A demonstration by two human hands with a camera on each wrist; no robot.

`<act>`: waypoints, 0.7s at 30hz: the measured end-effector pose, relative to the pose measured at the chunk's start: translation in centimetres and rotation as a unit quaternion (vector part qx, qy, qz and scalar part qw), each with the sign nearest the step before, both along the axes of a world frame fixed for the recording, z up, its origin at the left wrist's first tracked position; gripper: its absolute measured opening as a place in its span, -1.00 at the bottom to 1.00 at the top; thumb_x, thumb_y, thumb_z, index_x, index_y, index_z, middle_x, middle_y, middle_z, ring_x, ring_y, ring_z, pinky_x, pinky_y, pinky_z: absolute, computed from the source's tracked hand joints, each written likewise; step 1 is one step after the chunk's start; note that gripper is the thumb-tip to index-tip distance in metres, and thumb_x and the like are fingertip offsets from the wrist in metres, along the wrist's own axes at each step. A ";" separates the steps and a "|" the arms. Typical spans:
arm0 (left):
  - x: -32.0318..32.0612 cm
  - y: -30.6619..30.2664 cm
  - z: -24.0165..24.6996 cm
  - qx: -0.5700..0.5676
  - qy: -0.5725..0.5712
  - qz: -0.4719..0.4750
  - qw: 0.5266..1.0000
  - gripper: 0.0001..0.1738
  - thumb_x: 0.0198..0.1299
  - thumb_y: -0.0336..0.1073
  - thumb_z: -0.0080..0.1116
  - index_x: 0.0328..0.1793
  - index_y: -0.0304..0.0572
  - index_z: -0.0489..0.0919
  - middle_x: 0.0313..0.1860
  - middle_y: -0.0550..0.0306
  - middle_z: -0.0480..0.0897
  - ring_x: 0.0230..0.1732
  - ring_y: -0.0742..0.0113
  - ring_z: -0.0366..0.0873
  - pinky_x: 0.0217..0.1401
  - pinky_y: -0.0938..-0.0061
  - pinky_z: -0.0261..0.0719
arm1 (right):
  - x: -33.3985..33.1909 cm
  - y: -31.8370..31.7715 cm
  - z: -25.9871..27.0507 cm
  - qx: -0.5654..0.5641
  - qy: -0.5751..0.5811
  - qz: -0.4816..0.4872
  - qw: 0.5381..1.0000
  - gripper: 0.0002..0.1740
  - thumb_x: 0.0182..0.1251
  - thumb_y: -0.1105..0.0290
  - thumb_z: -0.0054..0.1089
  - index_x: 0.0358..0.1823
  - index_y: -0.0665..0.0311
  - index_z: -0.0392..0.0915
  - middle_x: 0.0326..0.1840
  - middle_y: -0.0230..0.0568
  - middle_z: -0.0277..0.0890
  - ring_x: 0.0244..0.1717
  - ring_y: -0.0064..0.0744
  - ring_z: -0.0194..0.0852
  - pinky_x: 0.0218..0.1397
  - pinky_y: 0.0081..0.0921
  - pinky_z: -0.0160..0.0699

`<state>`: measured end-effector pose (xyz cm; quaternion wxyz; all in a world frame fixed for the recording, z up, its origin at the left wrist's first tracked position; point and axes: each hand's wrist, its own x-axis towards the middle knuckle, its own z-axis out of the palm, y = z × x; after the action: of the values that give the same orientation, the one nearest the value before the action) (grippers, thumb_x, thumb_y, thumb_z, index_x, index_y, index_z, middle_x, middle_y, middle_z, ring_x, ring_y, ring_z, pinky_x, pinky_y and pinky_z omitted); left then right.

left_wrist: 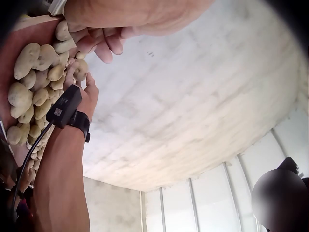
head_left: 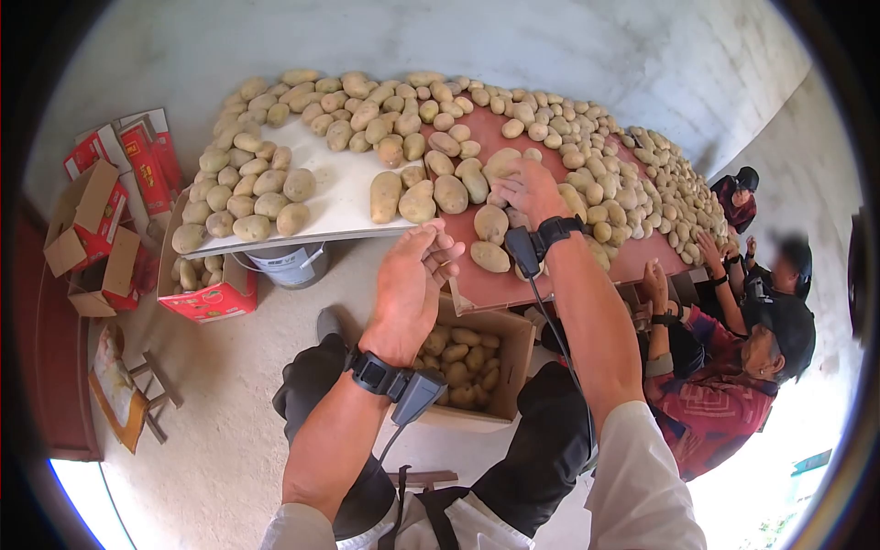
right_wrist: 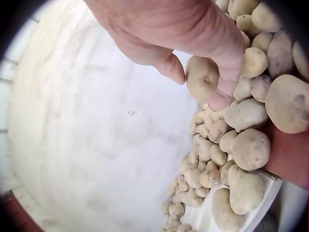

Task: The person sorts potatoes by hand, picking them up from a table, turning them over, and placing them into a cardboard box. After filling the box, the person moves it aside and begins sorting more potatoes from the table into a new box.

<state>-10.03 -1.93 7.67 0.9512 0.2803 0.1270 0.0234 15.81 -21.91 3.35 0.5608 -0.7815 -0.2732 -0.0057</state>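
My right hand is over the potatoes on the red board. In the right wrist view its thumb and fingers grip one round potato; the left wrist view also shows that potato in the right hand. My left hand is held in front of the board's near edge, palm turned inward and fingers loosely bent, with no potato seen in it. In the left wrist view the left hand hangs at the top, its fingertips pointing down.
Potatoes also cover parts of a white board. Below stand a cardboard box of potatoes, a bucket and a red box. Empty cartons and a stool are at left. People work at right.
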 end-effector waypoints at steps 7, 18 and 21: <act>0.0 0.4 -0.1 0.009 -0.006 0.004 1.000 -0.74 0.49 -0.22 0.05 0.16 -0.20 0.51 -0.18 0.25 0.58 -0.06 0.34 0.59 -0.02 0.41 0.51 | -5.4 2.0 3.1 0.214 0.293 -0.122 0.924 -0.57 0.50 0.37 0.03 0.27 0.48 0.33 0.11 0.09 0.50 0.09 -0.07 0.57 0.03 -0.20 0.67; 0.7 1.0 -0.7 0.014 -0.013 0.027 0.999 -0.69 0.46 -0.24 0.11 0.19 -0.25 0.51 -0.17 0.23 0.59 -0.04 0.30 0.59 0.00 0.39 0.52 | -18.2 -1.3 4.8 0.242 0.274 -0.156 0.918 -0.59 0.48 0.48 -0.01 0.31 0.43 0.38 0.10 -0.02 0.59 0.00 -0.29 0.64 -0.15 -0.45 0.55; 1.0 1.2 -1.2 0.025 -0.013 0.031 0.999 -0.70 0.46 -0.24 0.12 0.18 -0.25 0.52 -0.16 0.22 0.59 -0.03 0.30 0.59 0.01 0.39 0.52 | -18.9 -2.7 4.2 0.253 0.288 -0.150 0.911 -0.55 0.37 0.47 0.09 0.26 0.48 0.44 0.01 -0.05 0.61 -0.08 -0.32 0.63 -0.21 -0.50 0.53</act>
<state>-9.03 -0.73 6.51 0.9444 0.2992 0.1227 0.0594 -3.13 -24.61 7.52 0.7867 -0.6129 0.0317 0.0669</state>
